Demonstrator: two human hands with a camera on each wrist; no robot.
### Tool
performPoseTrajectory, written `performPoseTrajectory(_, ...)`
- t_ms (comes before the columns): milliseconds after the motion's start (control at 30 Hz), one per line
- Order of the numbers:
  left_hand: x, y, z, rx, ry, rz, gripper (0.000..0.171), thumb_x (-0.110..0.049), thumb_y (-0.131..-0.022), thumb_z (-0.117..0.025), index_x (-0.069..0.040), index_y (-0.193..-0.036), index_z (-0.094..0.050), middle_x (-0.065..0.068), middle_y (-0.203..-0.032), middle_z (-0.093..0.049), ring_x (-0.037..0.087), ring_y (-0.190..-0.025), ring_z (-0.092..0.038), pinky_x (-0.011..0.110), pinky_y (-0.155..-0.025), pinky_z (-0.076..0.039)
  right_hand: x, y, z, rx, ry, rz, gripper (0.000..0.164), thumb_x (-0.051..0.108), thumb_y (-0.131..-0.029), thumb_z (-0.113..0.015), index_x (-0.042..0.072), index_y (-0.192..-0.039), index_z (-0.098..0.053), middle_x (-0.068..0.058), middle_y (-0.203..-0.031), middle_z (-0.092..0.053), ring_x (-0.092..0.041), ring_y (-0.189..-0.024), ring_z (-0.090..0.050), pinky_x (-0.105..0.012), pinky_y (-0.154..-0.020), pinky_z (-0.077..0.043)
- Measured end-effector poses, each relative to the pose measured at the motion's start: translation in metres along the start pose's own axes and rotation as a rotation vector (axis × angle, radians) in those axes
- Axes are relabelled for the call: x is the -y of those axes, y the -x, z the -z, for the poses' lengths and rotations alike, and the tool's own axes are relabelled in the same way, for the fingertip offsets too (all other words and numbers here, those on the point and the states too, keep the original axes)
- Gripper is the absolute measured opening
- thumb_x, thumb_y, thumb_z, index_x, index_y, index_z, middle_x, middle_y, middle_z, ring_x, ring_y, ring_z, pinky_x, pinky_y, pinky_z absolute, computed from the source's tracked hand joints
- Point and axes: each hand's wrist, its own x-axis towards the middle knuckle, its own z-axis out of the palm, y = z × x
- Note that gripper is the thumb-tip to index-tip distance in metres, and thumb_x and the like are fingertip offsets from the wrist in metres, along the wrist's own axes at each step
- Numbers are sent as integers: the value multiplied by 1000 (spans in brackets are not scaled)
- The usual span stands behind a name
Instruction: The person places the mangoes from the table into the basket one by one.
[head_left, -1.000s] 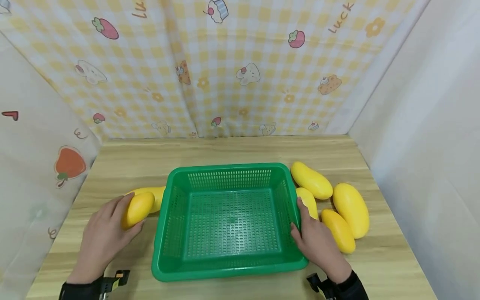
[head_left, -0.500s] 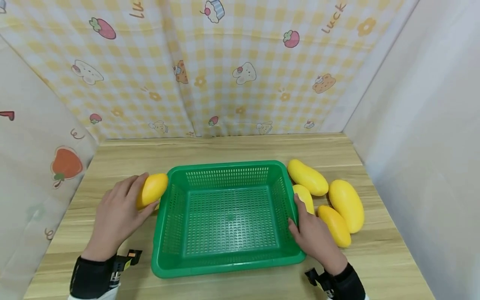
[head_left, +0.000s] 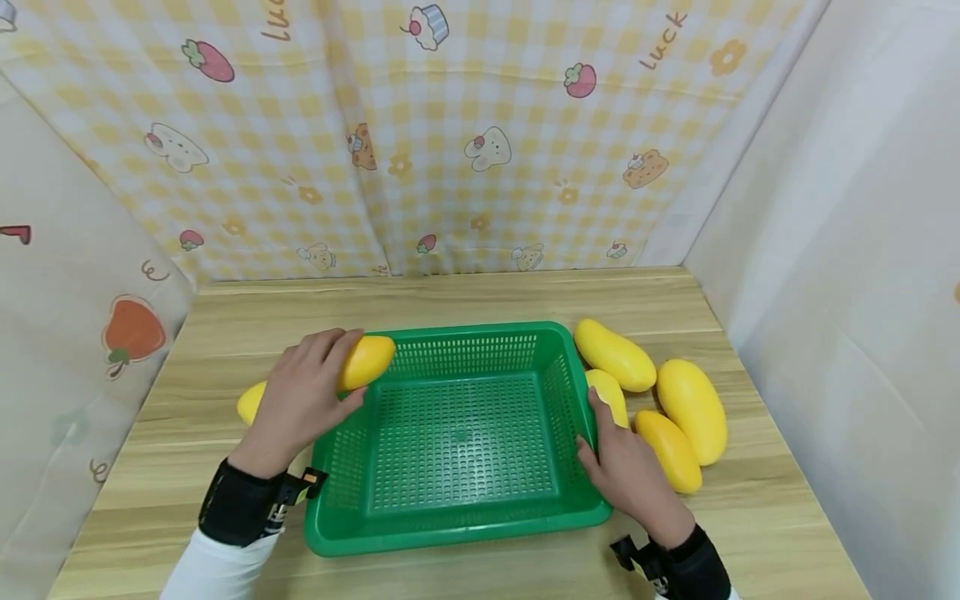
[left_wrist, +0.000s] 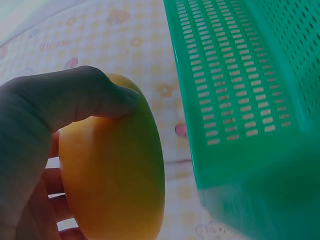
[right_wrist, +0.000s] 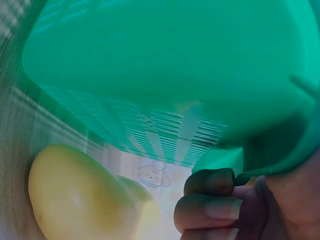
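Observation:
My left hand [head_left: 303, 396] grips a yellow mango [head_left: 367, 362] above the back left corner of a green plastic basket [head_left: 465, 540]. In the left wrist view the thumb lies across the mango [left_wrist: 112, 180], with the other fingers behind it. The basket floor is bare mesh. On the opposite side, my right hand [head_left: 637, 479] holds the basket's right rim; the right wrist view shows its fingers [right_wrist: 207, 207] curled beneath the edge. Another mango [head_left: 251, 403] lies on the table left of the basket, partly hidden by my left hand.
Right of the basket several mangoes lie close together: one at the back [head_left: 617, 357], a large one [head_left: 693, 412], a smaller one [head_left: 670, 452], and one partly covered by the rim [head_left: 609, 396]. A checked cloth [head_left: 450, 167] hangs behind the wooden table [head_left: 450, 300].
My left hand has carried its mango rightward from the table's left side to over the basket's left rim, uncovering the end of the other mango. The right hand keeps its hold on the rim.

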Motion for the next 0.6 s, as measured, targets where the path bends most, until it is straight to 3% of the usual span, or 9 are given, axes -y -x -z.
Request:
performPoseTrajectory(300, -12, -14, -20, 131, 13, -19, 73, -24, -69, -83, 1, -129, -51, 21, -119, -55, 37, -105, -53, 52, -81, -48, 1, 0, -1, 23, 3, -12, 72, 17, -92, -61, -1, -149, -20, 7, -51, -37, -6, -40, -35, -22, -37, -32)
performPoseTrajectory(600, -17, -27, -23, 202, 24, -42, 66, -24, -72, -81, 0, -127, -52, 18, -118, -54, 35, -102, -55, 49, -79, -49, 1, 0, 0, 7, 3, 5, 72, 15, -92, -62, -2, -148, -20, 8, -52, -36, -5, -40, -34, -22, -38, -32)
